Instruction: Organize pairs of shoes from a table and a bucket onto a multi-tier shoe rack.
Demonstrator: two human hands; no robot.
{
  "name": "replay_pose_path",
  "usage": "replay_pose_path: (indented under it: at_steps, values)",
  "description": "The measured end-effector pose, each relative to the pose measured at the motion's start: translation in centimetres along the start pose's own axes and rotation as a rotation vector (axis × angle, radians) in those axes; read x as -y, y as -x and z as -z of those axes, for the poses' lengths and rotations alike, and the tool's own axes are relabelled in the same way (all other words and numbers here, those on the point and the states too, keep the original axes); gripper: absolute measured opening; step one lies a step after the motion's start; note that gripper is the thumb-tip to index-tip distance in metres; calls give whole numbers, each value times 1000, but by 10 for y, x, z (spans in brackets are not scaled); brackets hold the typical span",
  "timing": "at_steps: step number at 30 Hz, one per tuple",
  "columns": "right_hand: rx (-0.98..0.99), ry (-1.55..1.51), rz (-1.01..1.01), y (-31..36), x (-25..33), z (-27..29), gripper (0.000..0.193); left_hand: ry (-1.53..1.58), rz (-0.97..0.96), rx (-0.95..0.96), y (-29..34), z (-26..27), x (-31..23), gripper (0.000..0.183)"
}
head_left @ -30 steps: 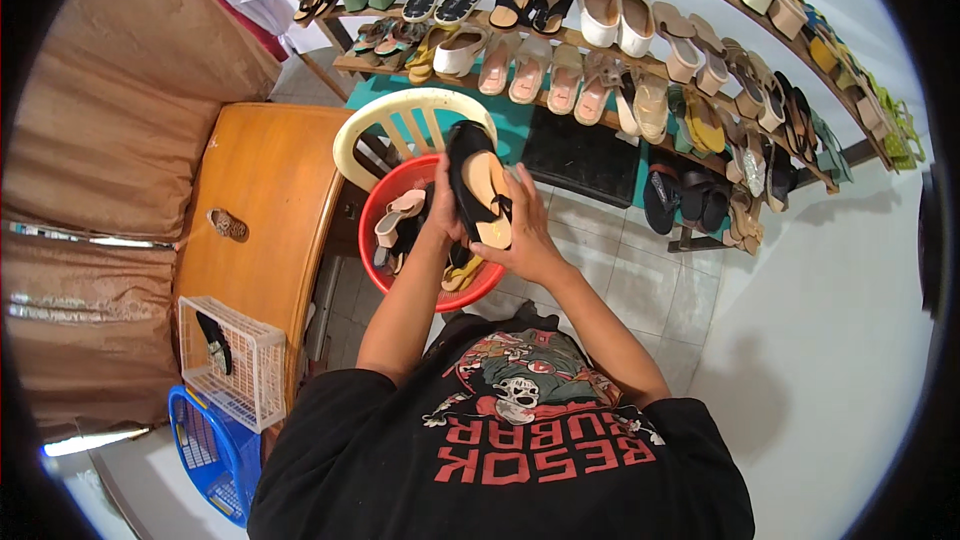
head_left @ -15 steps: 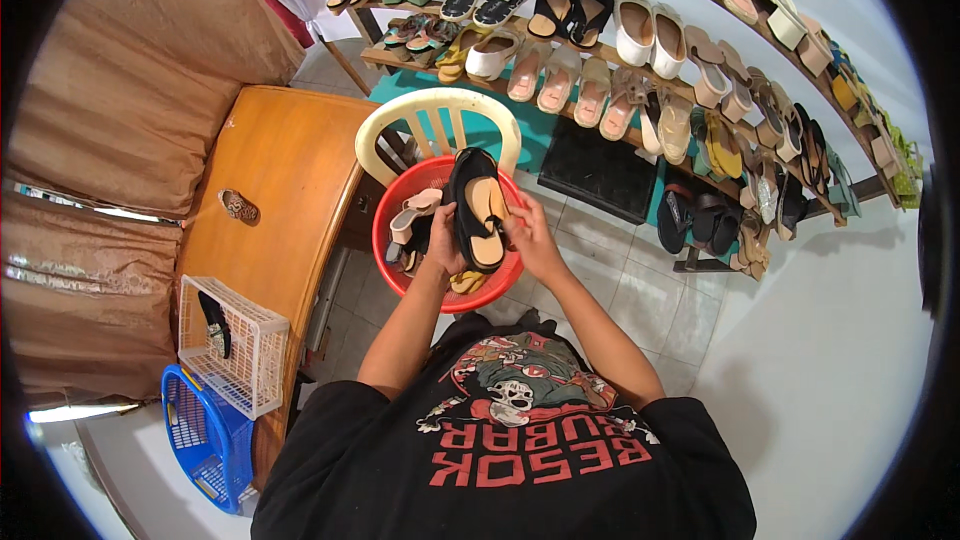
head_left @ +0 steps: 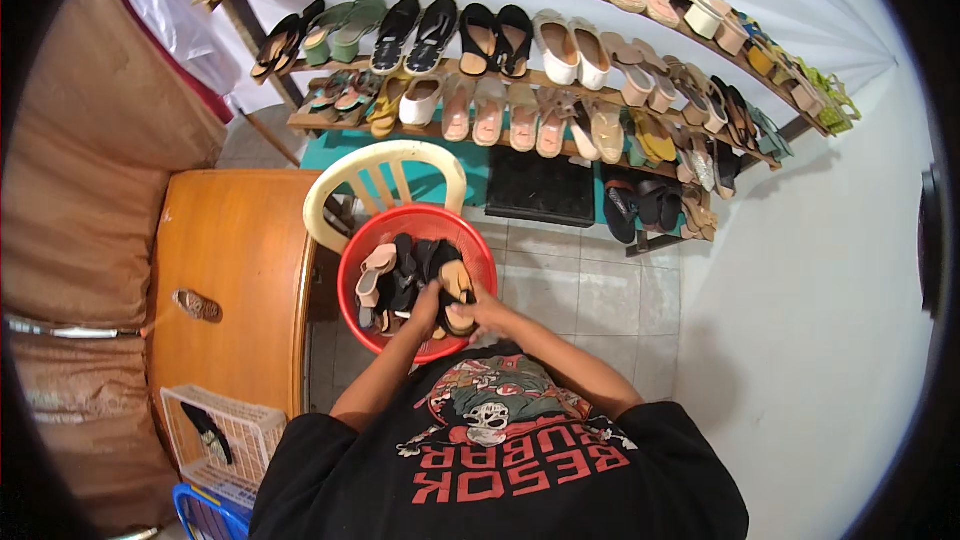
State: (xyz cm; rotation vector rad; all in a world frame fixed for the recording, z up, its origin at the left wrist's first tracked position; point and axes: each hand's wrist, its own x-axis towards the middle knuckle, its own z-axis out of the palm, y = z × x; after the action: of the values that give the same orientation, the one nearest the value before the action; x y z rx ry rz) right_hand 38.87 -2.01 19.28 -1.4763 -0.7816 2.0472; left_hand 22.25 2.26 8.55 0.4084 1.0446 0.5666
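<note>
A black slip-on sandal (head_left: 457, 282) with a tan insole is held low in the red plastic basket (head_left: 486, 238), close in front of my body. My left hand (head_left: 427, 306) is closed on its left side. On its right side near the end closest to me, my right hand (head_left: 488, 314) grips it with the thumb over the insole. Other shoes lie in the basket to the left, among them a pale pink heeled sandal (head_left: 377, 265) and several black ones (head_left: 406, 275). My fingertips beneath the sandal are hidden.
The basket rests on a cream plastic chair (head_left: 455, 180). Beyond it, wooden racks (head_left: 450, 135) hold rows of shoes. A wooden desk (head_left: 240, 240) on the left bears one patterned shoe (head_left: 197, 304) and a white crate (head_left: 262, 432); a blue basket (head_left: 205, 512) stands nearby.
Both hands have lowered the sandal from above the basket's rim into it. My view has shifted, bringing the upper shelf of shoes further into sight.
</note>
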Motion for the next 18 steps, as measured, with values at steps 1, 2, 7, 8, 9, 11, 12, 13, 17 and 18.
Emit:
replay_pose_path:
  at_steps: [1,2,7,8,9,11,12,13,17,18]
  values:
    - [2,-20,-8,7,-10,-12,80,-121,-63,-16,-9,31,26,55]
    - [-88,-34,22,-4,-60,3,76,-231,5,30,19,-3,13,62]
    - [-205,55,226,-10,-112,12,67,-422,116,191,14,39,44,79]
    - [-297,-9,216,-8,-111,10,65,-481,149,199,19,36,37,84]
    - [-394,-75,206,-1,-104,9,64,-500,162,219,25,22,21,84]
    - [-466,-142,201,23,-65,5,56,-515,92,360,33,-21,-26,93]
    - [-483,-225,244,25,-57,6,55,-527,2,399,20,-29,-34,96]
    - [-494,-304,286,27,-49,8,53,-533,-90,433,7,-37,-40,98]
    - [-625,-403,452,30,-38,31,43,-557,-158,501,5,-94,-76,89]
    - [-610,-420,436,32,-34,38,39,-558,-157,500,6,-101,-78,89]
